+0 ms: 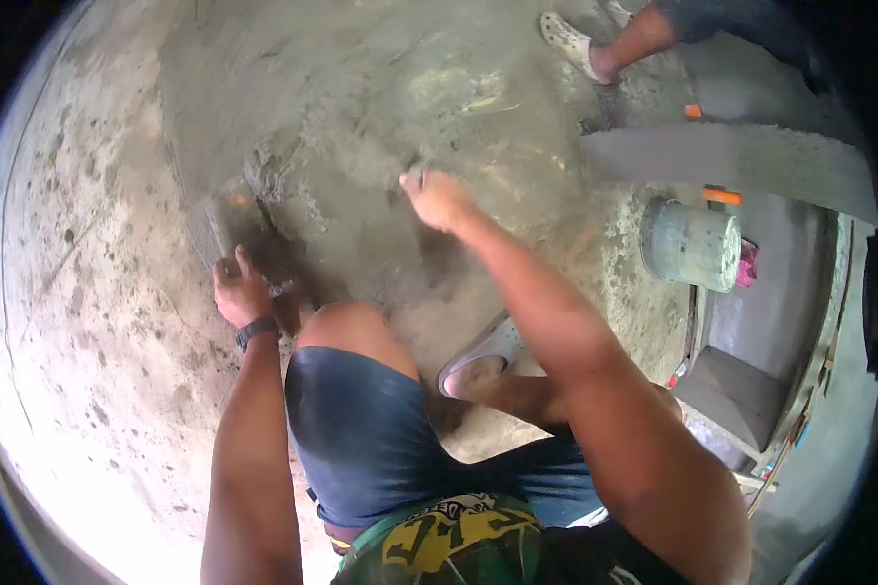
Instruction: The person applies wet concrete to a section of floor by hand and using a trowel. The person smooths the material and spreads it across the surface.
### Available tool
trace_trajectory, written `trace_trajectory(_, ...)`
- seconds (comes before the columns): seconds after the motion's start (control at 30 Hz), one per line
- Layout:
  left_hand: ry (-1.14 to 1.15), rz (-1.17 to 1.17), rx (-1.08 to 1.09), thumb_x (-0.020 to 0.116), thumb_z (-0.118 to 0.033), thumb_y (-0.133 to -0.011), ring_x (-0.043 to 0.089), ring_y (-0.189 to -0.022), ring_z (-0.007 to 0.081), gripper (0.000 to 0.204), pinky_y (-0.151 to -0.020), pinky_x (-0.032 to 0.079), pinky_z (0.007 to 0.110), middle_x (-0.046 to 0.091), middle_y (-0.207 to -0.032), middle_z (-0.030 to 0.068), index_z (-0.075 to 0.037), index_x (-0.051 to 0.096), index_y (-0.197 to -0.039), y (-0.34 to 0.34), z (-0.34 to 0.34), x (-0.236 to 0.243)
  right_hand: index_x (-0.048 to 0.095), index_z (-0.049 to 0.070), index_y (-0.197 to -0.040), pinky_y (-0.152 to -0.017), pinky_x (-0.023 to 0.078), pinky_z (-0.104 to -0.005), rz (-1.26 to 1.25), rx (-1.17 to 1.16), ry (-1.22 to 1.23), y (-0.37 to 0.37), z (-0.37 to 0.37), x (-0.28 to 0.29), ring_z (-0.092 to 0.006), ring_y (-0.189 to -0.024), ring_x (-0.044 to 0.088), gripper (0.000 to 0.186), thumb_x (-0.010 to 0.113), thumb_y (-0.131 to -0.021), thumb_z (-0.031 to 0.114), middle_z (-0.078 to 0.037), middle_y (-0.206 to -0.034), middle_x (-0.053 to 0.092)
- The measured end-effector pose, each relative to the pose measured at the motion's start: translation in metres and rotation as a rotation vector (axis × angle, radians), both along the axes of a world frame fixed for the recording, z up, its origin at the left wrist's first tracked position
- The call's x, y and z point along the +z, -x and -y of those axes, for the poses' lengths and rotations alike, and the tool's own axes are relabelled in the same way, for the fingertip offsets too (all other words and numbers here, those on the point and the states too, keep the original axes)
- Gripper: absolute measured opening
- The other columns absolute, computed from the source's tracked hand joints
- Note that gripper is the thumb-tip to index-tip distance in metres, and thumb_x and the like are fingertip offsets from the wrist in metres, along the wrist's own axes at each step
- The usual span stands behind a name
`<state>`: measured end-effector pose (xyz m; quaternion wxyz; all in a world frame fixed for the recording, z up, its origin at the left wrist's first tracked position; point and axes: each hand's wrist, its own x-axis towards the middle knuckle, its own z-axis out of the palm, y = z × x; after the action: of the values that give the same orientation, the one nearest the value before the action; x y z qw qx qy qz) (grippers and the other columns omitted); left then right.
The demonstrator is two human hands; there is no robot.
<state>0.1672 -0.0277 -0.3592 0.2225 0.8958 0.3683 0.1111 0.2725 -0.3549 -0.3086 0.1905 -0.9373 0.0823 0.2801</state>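
1. Wet grey mortar [361, 127], spread across the upper centre, lumpy between both hands.
2. Left hand [239, 292], left of centre: at the near end of a flat grey board [234, 222], probably to leave its length unobstructed; cannot tell whether closed on it.
3. Right hand [439, 200], centre, over the mortar: blurred, seemingly curled; cannot tell whether around a tool.
4. Pale bucket [688, 244], right, apart from both hands, likely for elbow room.

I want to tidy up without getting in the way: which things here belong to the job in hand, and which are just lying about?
Likely in the job:
grey mortar, below the right hand
flat board, at the left hand

Seemingly lying about:
pale bucket, perhaps needed later
pink item beside it
orange pieces
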Motion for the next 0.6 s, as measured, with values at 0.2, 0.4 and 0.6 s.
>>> trace_trajectory(0.2, 0.166, 0.005, -0.020, 0.064, -0.049, -0.093, 0.068, -0.086, 0.0432, 0.046, -0.076, 0.052, 0.051, 0.071, -0.093, 0.0210, -0.003, 0.069, -0.096, -0.007, 0.017, 0.015, 0.067, -0.004, -0.093, -0.082, 0.052, -0.0513, 0.176, -0.310, -0.139, 0.095, 0.057, 0.024, -0.0421, -0.090, 0.068, 0.070, 0.042, -0.100, 0.061, -0.025, -0.097, 0.071)
trace_trajectory(0.4, 0.053, 0.041, -0.064, 0.064, -0.052, -0.092, 0.068, -0.086, 0.0429, 0.050, -0.075, 0.052, 0.050, 0.072, -0.094, 0.0203, -0.003, 0.070, -0.101, -0.009, 0.015, 0.003, 0.068, 0.004, -0.095, -0.055, 0.045, -0.0351, -0.051, -1.192, -0.558, 0.131, 0.015, -0.034, -0.0171, -0.063, 0.056, 0.054, 0.052, -0.100, 0.055, -0.007, -0.078, 0.063)
trace_trajectory(0.6, 0.060, -0.192, -0.023, 0.058, -0.060, -0.094, 0.067, -0.104, 0.0391, 0.066, -0.090, 0.052, 0.048, 0.070, -0.116, 0.0210, 0.000, 0.068, -0.121, -0.001, -0.012, -0.006, 0.059, 0.006, -0.095, -0.043, 0.036, -0.0287, -0.431, -0.846, -1.096, 0.013, -0.036, 0.003, -0.0113, -0.047, 0.041, 0.045, 0.057, -0.099, 0.050, 0.002, -0.062, 0.048)
